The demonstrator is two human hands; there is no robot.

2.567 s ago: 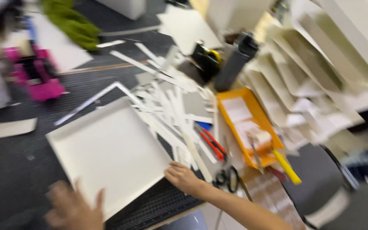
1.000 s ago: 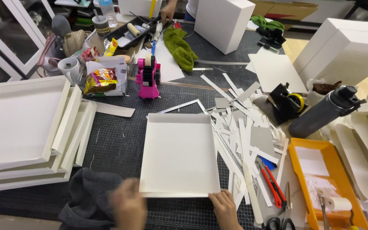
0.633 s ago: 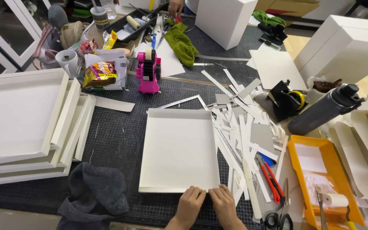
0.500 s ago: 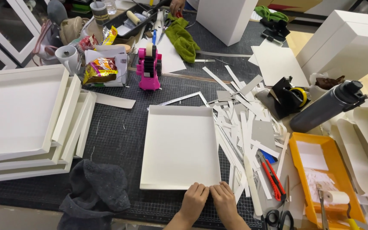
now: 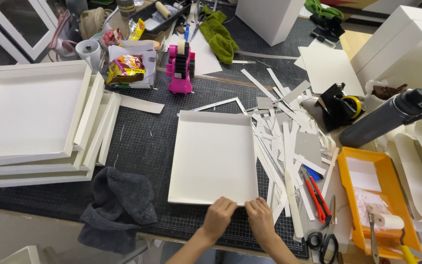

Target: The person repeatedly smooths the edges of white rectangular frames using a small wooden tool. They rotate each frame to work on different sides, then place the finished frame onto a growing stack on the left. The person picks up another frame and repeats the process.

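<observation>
A shallow white box lid (image 5: 214, 154) lies flat on the black cutting mat (image 5: 142, 142) in the middle of the head view. My left hand (image 5: 219, 216) and my right hand (image 5: 260, 219) sit side by side at its near edge, close to the near right corner. The fingertips of both press on that edge. Neither hand holds a tool. A heap of white and grey card strips (image 5: 289, 132) lies just right of the lid.
Stacked white lids (image 5: 35, 122) fill the left. A dark cloth (image 5: 118, 205) lies near left. A red knife (image 5: 316, 195), scissors (image 5: 321, 240) and an orange tray (image 5: 372, 195) with a roller sit right. A black bottle (image 5: 384, 117), tape dispenser (image 5: 338, 105), pink tool (image 5: 180, 66) and white boxes stand behind.
The view swung from a blurred tilt to a steady look down. My hands came together from apart and settled on the lid's near edge; the lid itself has stayed put.
</observation>
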